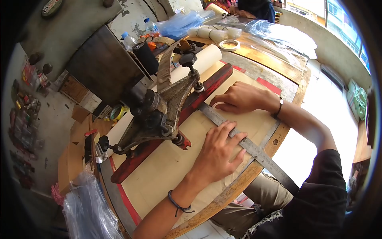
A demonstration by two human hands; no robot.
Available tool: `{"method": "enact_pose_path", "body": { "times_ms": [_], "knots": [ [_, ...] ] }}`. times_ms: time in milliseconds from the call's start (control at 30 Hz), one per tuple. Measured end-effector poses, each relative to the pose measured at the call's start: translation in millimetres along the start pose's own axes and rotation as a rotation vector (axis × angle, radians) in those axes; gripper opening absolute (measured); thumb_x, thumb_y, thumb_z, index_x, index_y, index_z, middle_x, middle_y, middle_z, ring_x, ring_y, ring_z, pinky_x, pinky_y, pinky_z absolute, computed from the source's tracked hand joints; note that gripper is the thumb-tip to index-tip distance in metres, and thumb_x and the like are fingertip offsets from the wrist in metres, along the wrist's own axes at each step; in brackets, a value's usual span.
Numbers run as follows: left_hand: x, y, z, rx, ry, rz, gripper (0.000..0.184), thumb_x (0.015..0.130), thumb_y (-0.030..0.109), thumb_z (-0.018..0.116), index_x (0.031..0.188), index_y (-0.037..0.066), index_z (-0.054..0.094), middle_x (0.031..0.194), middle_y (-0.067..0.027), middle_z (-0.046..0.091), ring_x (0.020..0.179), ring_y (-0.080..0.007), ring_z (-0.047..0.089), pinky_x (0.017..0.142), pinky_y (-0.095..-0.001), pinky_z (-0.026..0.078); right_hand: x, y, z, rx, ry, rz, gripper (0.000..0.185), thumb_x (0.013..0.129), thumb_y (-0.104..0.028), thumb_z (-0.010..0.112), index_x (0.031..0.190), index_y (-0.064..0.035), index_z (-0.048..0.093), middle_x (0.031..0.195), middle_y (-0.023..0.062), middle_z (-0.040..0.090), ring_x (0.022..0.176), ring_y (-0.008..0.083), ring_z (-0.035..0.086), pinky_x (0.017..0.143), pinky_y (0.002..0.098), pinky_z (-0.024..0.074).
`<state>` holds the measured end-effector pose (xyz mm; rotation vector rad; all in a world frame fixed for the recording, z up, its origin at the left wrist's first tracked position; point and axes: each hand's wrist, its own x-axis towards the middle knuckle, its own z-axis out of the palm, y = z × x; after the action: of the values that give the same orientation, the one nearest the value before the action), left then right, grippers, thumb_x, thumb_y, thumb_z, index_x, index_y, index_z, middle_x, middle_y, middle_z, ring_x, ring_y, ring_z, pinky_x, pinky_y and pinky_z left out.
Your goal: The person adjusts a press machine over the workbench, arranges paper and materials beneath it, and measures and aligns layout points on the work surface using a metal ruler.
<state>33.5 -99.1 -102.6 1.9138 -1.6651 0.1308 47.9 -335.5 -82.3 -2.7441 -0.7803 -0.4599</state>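
A long metal ruler (250,147) lies slantwise over tan paper (159,171), its far end against a red bar (215,81) and its near end past the wooden table edge. My left hand (219,151) rests with spread fingers on the paper and the middle of the ruler. Near the ruler's far end, my right hand (238,97) has its fingers curled down toward the paper; whether anything is in them is hidden. A worn metal machine frame (175,99) with black knobs stands over the red bar.
Clear plastic bags lie at the lower left (89,207) and upper right (278,38). A tape roll (229,45), a paper roll (207,59) and bottles (128,41) are behind the machine. Another person (256,8) is at the far end of the table.
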Motion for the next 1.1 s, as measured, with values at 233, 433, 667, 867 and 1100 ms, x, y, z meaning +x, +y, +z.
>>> {"method": "enact_pose_path", "body": {
  "times_ms": [233,433,667,867,1100],
  "knots": [
    [0.5,0.7,1.3,0.002,-0.002,-0.004,0.043,0.089,0.023,0.068,0.129,0.012,0.057,0.135,-0.0175,0.048,0.129,-0.038,0.046,0.109,-0.0502,0.035,-2.1,3.0,2.3,-0.005,0.001,-0.007,0.024,0.098,-0.026,0.059,0.116,-0.0124,0.068,0.06,0.0111,0.062,0.055,0.0327,0.062,0.055,0.0449,0.0479],
    [1.2,0.6,-0.7,-0.004,-0.006,-0.003,0.043,0.089,0.022,0.068,0.129,0.012,0.058,0.135,-0.0174,0.049,0.129,-0.038,0.046,0.109,-0.0499,0.035,-0.3,-1.0,-4.3,0.02,-0.077,0.041,0.026,0.098,-0.026,0.056,0.12,-0.0148,0.066,0.064,0.0114,0.064,0.059,0.0327,0.064,0.058,0.0461,0.0485],
    [0.9,0.0,-0.5,-0.011,-0.014,-0.009,0.042,0.089,0.022,0.068,0.128,0.012,0.058,0.135,-0.0174,0.049,0.131,-0.0377,0.045,0.109,-0.0501,0.035,-0.9,2.0,-1.0,-0.005,-0.029,0.001,0.025,0.097,-0.025,0.06,0.118,-0.0117,0.066,0.056,0.0107,0.059,0.052,0.0324,0.06,0.052,0.0441,0.0465],
    [1.4,0.7,0.7,0.0,-0.024,-0.017,0.041,0.089,0.022,0.068,0.128,0.012,0.059,0.134,-0.0176,0.049,0.132,-0.0374,0.045,0.109,-0.0503,0.035,-1.6,1.3,-4.1,-0.009,-0.066,0.052,0.03,0.098,-0.027,0.058,0.123,-0.0127,0.065,0.059,0.0125,0.061,0.056,0.0337,0.062,0.056,0.0457,0.0475],
    [1.9,-0.2,-1.1,-0.017,-0.022,-0.019,0.041,0.088,0.023,0.068,0.126,0.011,0.059,0.134,-0.0171,0.049,0.131,-0.0372,0.045,0.109,-0.0505,0.034,-0.6,1.6,-5.4,0.01,-0.117,0.056,0.031,0.098,-0.027,0.057,0.124,-0.013,0.065,0.062,0.0132,0.063,0.058,0.0341,0.063,0.058,0.0463,0.0481]
  ]
}}
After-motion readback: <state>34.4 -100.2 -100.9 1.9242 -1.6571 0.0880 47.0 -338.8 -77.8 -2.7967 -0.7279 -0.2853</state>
